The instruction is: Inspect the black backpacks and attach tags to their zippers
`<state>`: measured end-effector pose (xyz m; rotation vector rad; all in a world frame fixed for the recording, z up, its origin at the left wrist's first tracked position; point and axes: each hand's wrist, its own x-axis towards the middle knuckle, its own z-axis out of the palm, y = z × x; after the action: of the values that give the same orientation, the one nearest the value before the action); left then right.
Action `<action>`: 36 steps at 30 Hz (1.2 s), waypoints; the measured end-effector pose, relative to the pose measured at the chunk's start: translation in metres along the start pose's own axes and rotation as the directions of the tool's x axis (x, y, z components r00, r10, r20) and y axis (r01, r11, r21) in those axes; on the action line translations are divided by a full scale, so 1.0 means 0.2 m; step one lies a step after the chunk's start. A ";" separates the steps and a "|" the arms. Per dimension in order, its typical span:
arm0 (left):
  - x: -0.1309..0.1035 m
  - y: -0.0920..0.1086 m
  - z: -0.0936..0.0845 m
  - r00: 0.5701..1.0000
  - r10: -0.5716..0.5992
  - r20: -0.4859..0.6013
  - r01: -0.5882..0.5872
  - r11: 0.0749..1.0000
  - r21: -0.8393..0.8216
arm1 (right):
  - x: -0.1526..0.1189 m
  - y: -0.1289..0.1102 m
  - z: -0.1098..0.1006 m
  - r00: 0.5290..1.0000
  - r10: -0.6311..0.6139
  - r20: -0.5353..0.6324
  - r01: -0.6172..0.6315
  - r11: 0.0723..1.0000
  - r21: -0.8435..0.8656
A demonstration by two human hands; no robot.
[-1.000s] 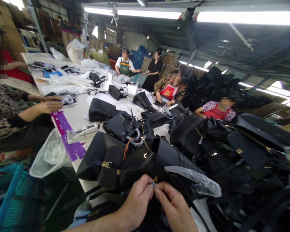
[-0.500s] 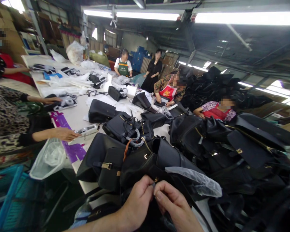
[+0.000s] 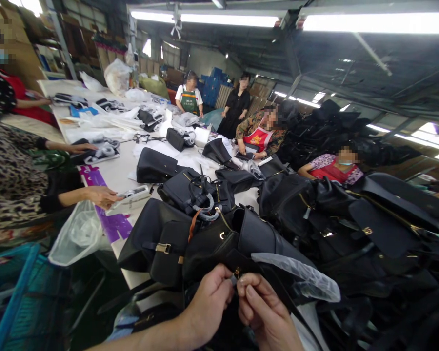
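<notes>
My left hand (image 3: 210,304) is closed, its thumb and forefinger pinched at the front of a black bag (image 3: 209,256) lying close to me. Facing it, my right hand (image 3: 265,307) is pinched shut too, fingertips almost touching the left ones. A small gold metal fitting (image 3: 237,271) on the bag shows just above the fingertips. Whatever lies between the fingers is too small to make out; a bit of something pale shows there. To the right, a strip of clear plastic wrap (image 3: 296,274) covers a strap. A black bag with a gold clasp (image 3: 168,248) lies to the left.
Black bags (image 3: 384,229) are heaped on the right. More bags and white wrapping paper cover the white table (image 3: 137,192). A co-worker's hand (image 3: 104,197) holds a wrapped piece at the left. A teal basket (image 3: 18,297) stands lower left; other people work around the table.
My right hand has shifted slightly and its fingertips have turned, still pinched close to the left hand. The view has moved a little. The left hand keeps its pinch at the bag.
</notes>
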<state>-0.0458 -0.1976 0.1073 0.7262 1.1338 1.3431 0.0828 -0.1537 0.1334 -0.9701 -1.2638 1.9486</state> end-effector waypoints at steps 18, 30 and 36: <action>-0.01 -0.03 0.01 1.000 0.010 0.021 -0.007 0.990 -0.138 | -0.06 0.26 0.07 0.945 -0.195 -0.263 0.236 0.962 0.137; -0.01 -0.03 0.01 0.999 0.034 0.003 -0.034 0.999 0.014 | -0.10 0.36 0.05 0.853 -0.475 -0.214 0.405 0.863 -0.303; 0.02 -0.04 0.01 0.998 0.060 -0.027 -0.061 0.998 -0.033 | -0.09 0.40 0.02 0.583 -0.812 0.000 0.472 0.340 -0.813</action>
<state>-0.0409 -0.1954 0.0996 0.7255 1.1144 1.4232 0.0806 -0.1993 0.0649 -0.9105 -1.8500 0.4544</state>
